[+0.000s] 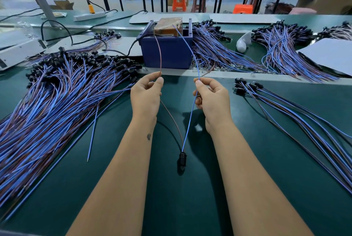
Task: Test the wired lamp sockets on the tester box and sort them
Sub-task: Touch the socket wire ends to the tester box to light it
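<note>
Left hand (145,94) pinching brown wire (159,53); right hand (211,95) pinching blue wire (191,55); fingers curling round each. Wire tips reaching up to blue tester box (167,53). Black socket (182,159) dangling below hands, over green counter (266,159). Big wired-socket pile (57,93) lying left, small bundle (285,106) lying right.

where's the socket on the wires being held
In the head view, the black socket hangs low between the forearms, below the left hand and right hand.
</note>
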`<state>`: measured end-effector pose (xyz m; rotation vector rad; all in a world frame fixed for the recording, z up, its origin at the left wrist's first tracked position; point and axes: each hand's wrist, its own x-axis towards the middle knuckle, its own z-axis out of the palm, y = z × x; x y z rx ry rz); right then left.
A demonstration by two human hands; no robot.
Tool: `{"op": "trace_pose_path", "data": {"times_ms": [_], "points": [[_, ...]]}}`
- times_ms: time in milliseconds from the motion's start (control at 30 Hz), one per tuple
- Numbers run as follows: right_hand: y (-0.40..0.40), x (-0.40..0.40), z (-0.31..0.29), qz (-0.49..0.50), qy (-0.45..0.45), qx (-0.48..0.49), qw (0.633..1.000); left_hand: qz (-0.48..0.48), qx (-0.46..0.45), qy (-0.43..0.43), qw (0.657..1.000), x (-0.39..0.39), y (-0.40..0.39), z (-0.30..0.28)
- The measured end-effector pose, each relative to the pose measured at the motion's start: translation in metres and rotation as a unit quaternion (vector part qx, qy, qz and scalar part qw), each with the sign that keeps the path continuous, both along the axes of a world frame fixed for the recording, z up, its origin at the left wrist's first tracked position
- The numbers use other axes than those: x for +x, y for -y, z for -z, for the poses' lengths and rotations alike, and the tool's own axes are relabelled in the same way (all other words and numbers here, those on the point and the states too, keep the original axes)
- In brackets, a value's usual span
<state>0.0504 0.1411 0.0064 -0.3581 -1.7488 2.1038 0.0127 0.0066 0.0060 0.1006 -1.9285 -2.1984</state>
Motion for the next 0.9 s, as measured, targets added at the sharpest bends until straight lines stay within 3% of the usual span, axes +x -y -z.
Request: {"op": "trace_pose_path", "data": {"times_ms": [900], "points": [[-0.0016,-0.0046,0.0005,0.003,0.019,-0.019,1.0,-0.012,0.006,0.006,1.0,-0.0094,0.0039,-0.0024]]}}
